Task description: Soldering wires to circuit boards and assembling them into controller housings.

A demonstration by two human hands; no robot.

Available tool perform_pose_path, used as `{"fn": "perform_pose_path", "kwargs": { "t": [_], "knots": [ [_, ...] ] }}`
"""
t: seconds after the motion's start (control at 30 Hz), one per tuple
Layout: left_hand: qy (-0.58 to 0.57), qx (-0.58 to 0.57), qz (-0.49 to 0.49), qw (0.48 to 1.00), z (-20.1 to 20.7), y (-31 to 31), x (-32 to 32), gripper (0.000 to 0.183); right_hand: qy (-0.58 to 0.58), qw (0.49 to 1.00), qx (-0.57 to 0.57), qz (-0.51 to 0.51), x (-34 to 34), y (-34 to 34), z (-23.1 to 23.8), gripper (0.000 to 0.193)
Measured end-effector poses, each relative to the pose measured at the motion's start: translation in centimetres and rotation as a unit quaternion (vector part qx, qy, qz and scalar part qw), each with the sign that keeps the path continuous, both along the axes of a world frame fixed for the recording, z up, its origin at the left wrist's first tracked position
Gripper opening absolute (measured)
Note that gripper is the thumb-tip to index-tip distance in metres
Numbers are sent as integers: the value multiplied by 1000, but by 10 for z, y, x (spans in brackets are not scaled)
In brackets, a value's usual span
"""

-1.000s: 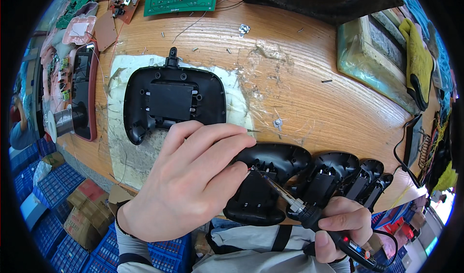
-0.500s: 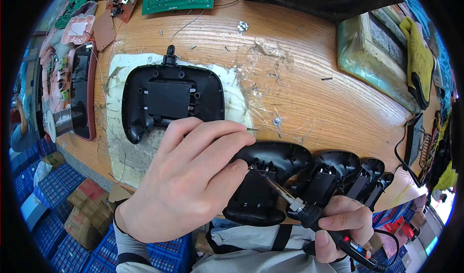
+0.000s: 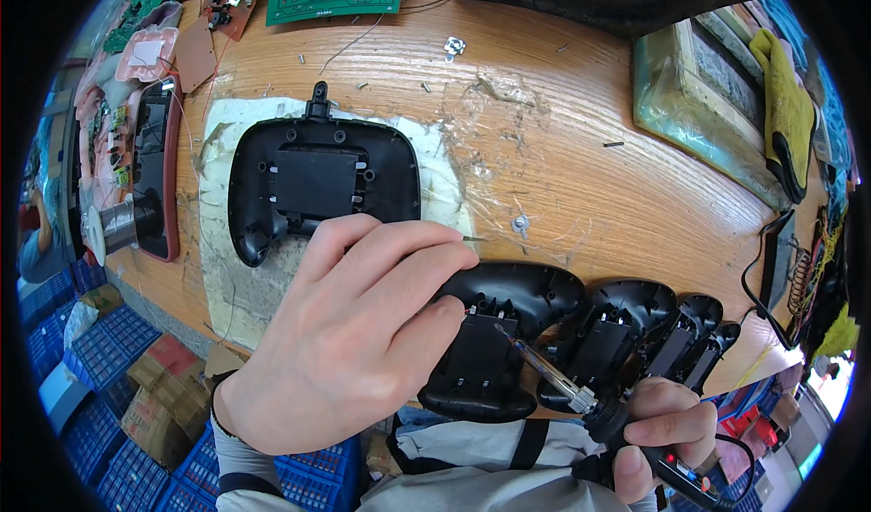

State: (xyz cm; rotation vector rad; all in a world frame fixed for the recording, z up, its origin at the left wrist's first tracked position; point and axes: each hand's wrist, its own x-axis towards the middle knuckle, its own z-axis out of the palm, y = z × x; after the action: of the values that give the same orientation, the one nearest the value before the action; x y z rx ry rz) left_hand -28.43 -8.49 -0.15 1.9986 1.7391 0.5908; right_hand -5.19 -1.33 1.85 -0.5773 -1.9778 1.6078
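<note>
Black moulded-plastic shell with two rounded grips (image 3: 481, 349), lying open side up at the near edge of the wood-grained surface (image 3: 562, 140), just right of the left hand (image 3: 349, 340). It is probably light and stiff, its smooth outside apt to slide; the small metal tabs (image 3: 485, 382) look the most fragile part, so a hold suits the outer rim or a rounded grip. The left thumb and forefinger curl over its upper left side; whether they clamp anything cannot be told. The right hand's fingers close around a black pen-shaped soldering iron (image 3: 603, 414), its metal tip over the shell, contact uncertain. To the right stands a row of similar black shells (image 3: 603, 335); farther left, another black shell (image 3: 316, 181) rests on a whitish, stained sheet (image 3: 445, 176).
</note>
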Motion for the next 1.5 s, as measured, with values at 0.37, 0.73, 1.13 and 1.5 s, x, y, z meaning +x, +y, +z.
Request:
{"fn": "perform_pose_path", "kwargs": {
  "t": [0.37,0.73,1.13,1.5],
  "knots": [
    [7,-15,2,1000,4,0,-2,19,-7,1000,0,7,4,0,1,24],
    [7,-18,30,999,11,-8,-2,22,-25,999,6,-33,32,-15,-10,31],
    [24,-99,37,994,20,-85,-8,21,-29,969,-3,-247,29,-51,-9,30],
    [154,80,239,955,-13,-80,37,23,-79,962,-41,-260,30,-61,-1,34]
  ]
}}
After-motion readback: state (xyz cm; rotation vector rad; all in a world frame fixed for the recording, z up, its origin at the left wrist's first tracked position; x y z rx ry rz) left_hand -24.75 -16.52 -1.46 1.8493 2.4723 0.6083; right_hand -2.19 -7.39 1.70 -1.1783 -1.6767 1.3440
